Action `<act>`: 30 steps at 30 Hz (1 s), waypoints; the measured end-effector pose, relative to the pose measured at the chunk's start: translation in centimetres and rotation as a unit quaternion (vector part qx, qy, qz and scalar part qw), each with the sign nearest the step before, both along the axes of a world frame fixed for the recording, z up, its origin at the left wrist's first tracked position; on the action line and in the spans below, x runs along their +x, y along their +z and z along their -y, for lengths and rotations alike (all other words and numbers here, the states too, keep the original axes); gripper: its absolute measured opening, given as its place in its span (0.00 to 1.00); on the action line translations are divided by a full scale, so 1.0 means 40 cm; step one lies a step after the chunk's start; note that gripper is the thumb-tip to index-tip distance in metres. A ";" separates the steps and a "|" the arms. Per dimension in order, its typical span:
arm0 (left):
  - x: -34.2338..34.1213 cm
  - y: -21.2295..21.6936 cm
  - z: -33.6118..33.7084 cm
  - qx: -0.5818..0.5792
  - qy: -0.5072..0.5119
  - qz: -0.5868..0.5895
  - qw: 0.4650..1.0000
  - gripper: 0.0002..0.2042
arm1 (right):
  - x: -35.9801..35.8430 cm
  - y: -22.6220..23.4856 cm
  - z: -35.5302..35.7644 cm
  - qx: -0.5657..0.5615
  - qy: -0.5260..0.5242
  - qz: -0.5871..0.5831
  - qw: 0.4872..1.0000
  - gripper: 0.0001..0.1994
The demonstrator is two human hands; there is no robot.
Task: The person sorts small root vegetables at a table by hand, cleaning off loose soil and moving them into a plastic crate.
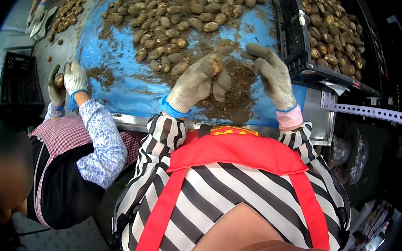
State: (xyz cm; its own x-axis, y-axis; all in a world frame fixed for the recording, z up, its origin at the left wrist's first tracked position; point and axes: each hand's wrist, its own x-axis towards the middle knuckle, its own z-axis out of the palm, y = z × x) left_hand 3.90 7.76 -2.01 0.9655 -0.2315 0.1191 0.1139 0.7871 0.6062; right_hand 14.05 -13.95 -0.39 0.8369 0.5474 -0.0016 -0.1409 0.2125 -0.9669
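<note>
Your left hand (196, 82), in a soiled grey work glove with a blue cuff, has its fingers curled shut around a small brown tuber (215, 65), which peeps out between thumb and fingertips at the top of the fist. It is rounded, tan and knobbly, with earth clinging to it and rough, fibrous skin; only a small part shows, the rest hidden by the glove. Your right hand (271, 74), in a like glove with a pink cuff, stands just beside it, its fingers spread apart and bent, gripping nothing, the fingertips near the tuber but not on it. Below your fingers lies a patch of loose brown soil and root fibres (236, 93) on the blue sheet (126, 91). Beyond your fingertips spreads a heap of similar tubers (177, 17), and past your right hand a black crate (293, 36) is filled with more. Off past your left hand, another person's gloved hands (65, 80) clasp a tuber too.
</note>
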 end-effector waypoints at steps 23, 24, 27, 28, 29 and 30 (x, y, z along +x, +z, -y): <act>0.019 0.075 0.041 0.532 0.093 -0.050 0.840 0.37 | 0.055 -0.002 -0.003 -0.110 -0.009 0.159 0.981 0.11; 0.023 0.074 0.039 0.553 0.103 -0.028 0.826 0.38 | 0.045 -0.014 -0.007 -0.055 0.020 0.154 0.986 0.11; 0.026 0.080 0.039 0.598 0.092 0.003 0.796 0.40 | 0.010 0.041 -0.039 -0.220 0.094 0.188 0.953 0.10; 0.025 0.082 0.041 0.609 0.081 0.008 0.789 0.41 | -0.002 0.073 -0.045 -0.328 0.114 0.204 0.915 0.10; 0.024 0.069 0.037 0.615 0.096 0.027 0.782 0.41 | 0.006 0.040 -0.040 -0.262 0.095 0.272 0.921 0.09; 0.024 0.051 0.029 0.621 0.111 0.046 0.774 0.41 | 0.004 0.036 -0.045 -0.275 0.066 0.248 0.926 0.09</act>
